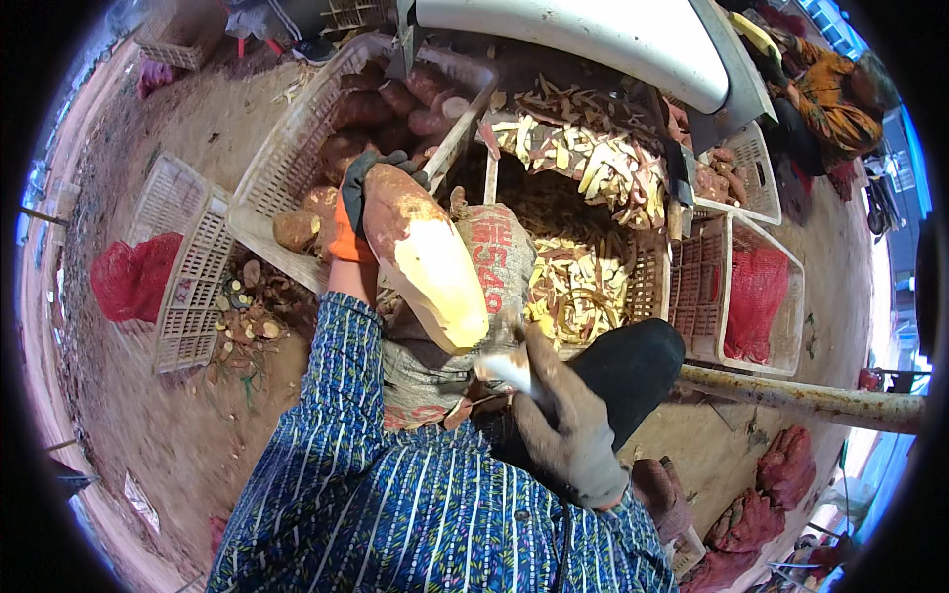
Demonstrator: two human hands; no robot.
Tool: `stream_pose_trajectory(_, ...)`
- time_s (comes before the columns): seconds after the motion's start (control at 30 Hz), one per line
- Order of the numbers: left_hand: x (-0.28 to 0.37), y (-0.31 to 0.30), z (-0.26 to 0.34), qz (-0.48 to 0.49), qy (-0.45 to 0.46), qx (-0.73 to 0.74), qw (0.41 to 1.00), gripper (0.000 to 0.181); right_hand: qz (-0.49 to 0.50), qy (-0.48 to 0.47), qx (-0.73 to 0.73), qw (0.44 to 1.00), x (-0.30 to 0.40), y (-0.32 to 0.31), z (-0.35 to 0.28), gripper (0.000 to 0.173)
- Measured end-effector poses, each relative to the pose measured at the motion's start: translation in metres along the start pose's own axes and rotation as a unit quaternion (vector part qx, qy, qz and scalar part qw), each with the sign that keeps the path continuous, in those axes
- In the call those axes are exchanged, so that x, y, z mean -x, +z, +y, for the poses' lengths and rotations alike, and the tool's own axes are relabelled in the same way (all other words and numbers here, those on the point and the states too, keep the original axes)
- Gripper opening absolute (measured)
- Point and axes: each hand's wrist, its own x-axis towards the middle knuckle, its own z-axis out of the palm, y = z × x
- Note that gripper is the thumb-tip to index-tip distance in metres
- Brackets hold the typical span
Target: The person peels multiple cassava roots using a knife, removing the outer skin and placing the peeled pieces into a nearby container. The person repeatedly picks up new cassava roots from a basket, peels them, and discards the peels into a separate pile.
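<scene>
A large, partly peeled tuber, probably a sweet potato (426,259), slants across the view. Its upper end keeps brown-red skin, while the lower part is bare and pale yellow. My left hand (354,215), in a black and orange glove, grips it at the upper end. In a grey-brown glove, my right hand (567,422) is closed around a white tool (508,370), possibly a peeler, blurred by motion. This tool is just below the tuber's lower tip; whether they touch I cannot tell. Under the tuber, a woven sack (500,248) with red print covers my lap.
Unpeeled tubers (371,104) fill a plastic crate (278,170) ahead left. Peel strips (582,278) lie in a crate ahead right, below a white curved panel (593,37). A rusty pole (801,396) extends right. Another person (838,111) is at upper right.
</scene>
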Motion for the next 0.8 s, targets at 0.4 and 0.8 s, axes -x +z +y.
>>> stream_pose_trajectory(0.4, 0.000, 0.027, 0.023, 0.086, 0.020, -0.117, 0.989, 0.031, 0.071, -0.045, 0.092, 0.992, -0.005, -0.006, -0.012, 0.071)
stream_pose_trajectory(0.8, 0.019, 0.085, 0.031, -0.131, 0.131, -0.260, 0.948, 0.039, 0.028, -0.067, 0.119, 0.990, -0.028, -0.023, -0.021, 0.075)
